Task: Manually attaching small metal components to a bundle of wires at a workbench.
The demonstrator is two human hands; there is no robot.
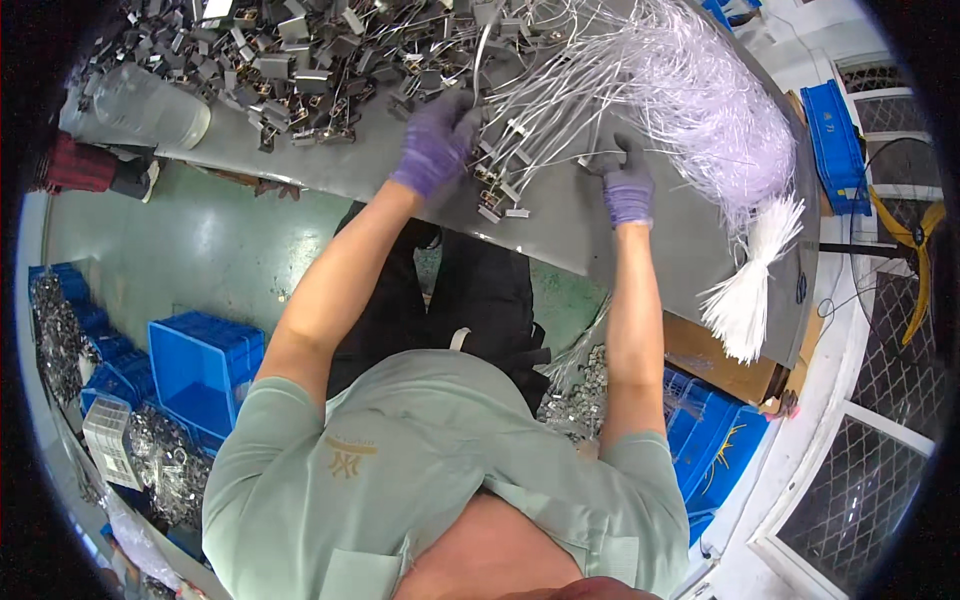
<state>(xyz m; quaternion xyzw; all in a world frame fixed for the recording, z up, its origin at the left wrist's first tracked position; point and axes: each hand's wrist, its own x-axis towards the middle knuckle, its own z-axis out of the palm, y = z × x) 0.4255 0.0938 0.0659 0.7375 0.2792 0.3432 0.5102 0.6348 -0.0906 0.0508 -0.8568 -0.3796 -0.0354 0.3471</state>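
Observation:
My left hand (436, 146), in a purple glove with grey fingers, is over the grey worktable beside the heap of small dark parts (300, 70). Its fingers are curled together, and a pale strip rises just past them; what they hold is hidden. To the right, my right hand (626, 184), gloved alike, has thumb and fingers bent toward each other, with a small pale tip showing at them. Whether that is a wire end I cannot tell. Between both hands lie white wires (545, 120) with small metal-and-grey connectors (492, 190) at their ends, near the table edge.
A large bundle of thin white wires (715, 110) fans across the table (680, 250), its tied end (760, 280) toward the right edge. A clear plastic tub (150, 108) lies at far left. Blue crates (205, 365) and metal parts stand below; a yellow fan (915, 240) is at right.

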